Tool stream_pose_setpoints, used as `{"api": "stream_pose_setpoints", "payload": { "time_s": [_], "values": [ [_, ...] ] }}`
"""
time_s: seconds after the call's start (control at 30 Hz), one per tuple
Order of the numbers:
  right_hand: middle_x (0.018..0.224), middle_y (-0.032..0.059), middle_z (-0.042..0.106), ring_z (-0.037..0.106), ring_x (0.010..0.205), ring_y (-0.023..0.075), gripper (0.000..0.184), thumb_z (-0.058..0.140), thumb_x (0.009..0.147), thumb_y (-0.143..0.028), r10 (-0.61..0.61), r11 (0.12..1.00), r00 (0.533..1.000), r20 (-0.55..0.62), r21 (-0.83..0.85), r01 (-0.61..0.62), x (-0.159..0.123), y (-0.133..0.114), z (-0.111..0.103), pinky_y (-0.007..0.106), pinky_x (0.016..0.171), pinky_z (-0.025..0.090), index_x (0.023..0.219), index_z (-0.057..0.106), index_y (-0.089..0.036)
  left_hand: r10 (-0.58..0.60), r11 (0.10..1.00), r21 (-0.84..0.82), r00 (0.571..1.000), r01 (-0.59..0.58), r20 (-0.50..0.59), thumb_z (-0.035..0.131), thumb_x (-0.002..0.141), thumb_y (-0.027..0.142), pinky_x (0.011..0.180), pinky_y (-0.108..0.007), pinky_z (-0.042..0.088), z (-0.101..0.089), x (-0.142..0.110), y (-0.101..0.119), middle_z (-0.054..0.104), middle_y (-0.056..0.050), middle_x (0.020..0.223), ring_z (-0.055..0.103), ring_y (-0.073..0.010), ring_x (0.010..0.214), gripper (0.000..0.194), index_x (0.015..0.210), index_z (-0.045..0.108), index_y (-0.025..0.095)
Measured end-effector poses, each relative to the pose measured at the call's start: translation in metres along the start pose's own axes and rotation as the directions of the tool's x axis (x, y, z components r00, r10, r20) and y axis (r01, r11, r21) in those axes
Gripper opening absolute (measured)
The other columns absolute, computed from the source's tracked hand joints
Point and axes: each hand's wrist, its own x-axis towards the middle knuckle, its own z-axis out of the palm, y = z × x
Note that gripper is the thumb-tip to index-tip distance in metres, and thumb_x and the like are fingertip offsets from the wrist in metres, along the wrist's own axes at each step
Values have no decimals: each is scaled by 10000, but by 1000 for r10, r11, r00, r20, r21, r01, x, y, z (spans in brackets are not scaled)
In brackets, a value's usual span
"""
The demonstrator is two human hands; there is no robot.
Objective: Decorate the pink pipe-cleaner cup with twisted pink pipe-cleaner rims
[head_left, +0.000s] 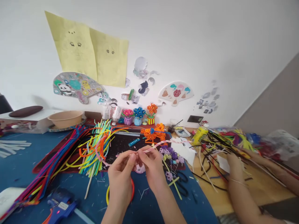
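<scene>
A pink-and-white twisted pipe cleaner [168,142] runs between my two hands and trails off to the right. My left hand [121,177] pinches it at its left part, thumb against the fingers. Close beside it, my right hand [153,169] is closed on the same pipe cleaner. Just below and between the hands shows a round pink-and-white striped piece [140,168], partly hidden by the fingers. Under my left hand, a ring with yellow and red sides [133,189] lies on the blue table cover [144,208].
Pipe cleaner bundles [93,149] lie left, beside a blue glue gun [62,205]. Behind stand small flower pots [139,120] and an orange pile [156,133]. Purple flowers [169,154] and black scissors [181,183] lie right. Another person's hands [234,165] work at the far right.
</scene>
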Motion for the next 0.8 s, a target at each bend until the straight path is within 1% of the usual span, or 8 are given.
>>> {"api": "stream_pose_setpoints", "payload": {
  "time_s": [0.1, 0.17, 0.23, 0.3, 0.47, 0.6, 0.73, 0.8],
  "values": [
    [726, 47, 698, 602, 600, 111, 319, 748, 766, -447, 23, 1000, 990, -138, 4, -23, -12, 5, -14, 217, 549, 456, 852, 726, -140, 28, 999, -28, 997, -30, -70, 853, 617, 393, 558, -149, 435, -8, -4, -1, 637, 22, 674, 518, -61, 583, 303, 769, 716, 170],
    [749, 41, 703, 605, 587, 111, 347, 773, 734, -454, -19, 999, 955, -296, 27, 28, -15, 5, -29, 226, 552, 471, 895, 724, -151, 9, 998, -62, 996, -15, -87, 844, 631, 404, 554, -144, 431, -15, -5, 2, 637, 25, 714, 504, -47, 573, 309, 767, 700, 167],
    [728, 27, 695, 542, 497, 82, 355, 835, 658, -426, -76, 996, 902, -425, 14, 90, -14, 3, -44, 209, 466, 421, 846, 718, -148, -65, 990, -132, 995, 55, -70, 846, 628, 407, 518, -149, 426, -21, -6, 5, 676, 4, 814, 490, -38, 543, 329, 773, 674, 167],
    [688, 21, 690, 529, 475, 77, 361, 868, 607, -407, -119, 991, 865, -488, -5, 134, -13, 2, -55, 206, 451, 410, 799, 717, -142, -155, 967, -213, 987, 141, -50, 852, 622, 404, 465, -149, 413, -26, -6, 6, 705, -23, 886, 464, -31, 500, 355, 798, 649, 171],
    [725, 52, 723, 564, 497, 94, 355, 872, 585, -425, -176, 981, 821, -544, -27, 192, -18, 7, -57, 239, 505, 463, 726, 716, -139, -273, 882, -420, 958, 215, -83, 820, 695, 320, 499, -135, 468, -28, -6, 2, 634, 19, 687, 499, -44, 516, 262, 777, 637, 150],
    [720, 58, 723, 645, 602, 141, 357, 812, 672, -479, -118, 987, 813, -570, 19, 157, -28, 21, -44, 268, 593, 513, 770, 726, -147, -295, 865, -461, 943, 195, -153, 711, 824, 234, 601, -97, 480, -25, -4, -9, 659, 15, 769, 558, -21, 597, 102, 807, 670, 142],
    [846, 72, 734, 707, 879, 218, 424, 740, 706, -594, 9, 982, 873, -488, 168, 84, -34, 32, -34, 348, 805, 550, 794, 709, -180, -332, 848, -485, 927, 214, -172, 587, 919, 315, 696, -169, 514, -25, -1, -16, 687, -2, 808, 638, -69, 720, 199, 807, 664, 170],
    [759, 33, 707, 707, 821, 197, 418, 741, 702, -602, 83, 967, 893, -443, 254, 36, -35, 35, -32, 338, 793, 553, 787, 690, -196, -354, 826, -509, 925, 241, -136, 527, 948, 357, 729, -216, 530, -26, -1, -14, 652, 12, 711, 652, -96, 737, 260, 790, 641, 185]
  ]
}}
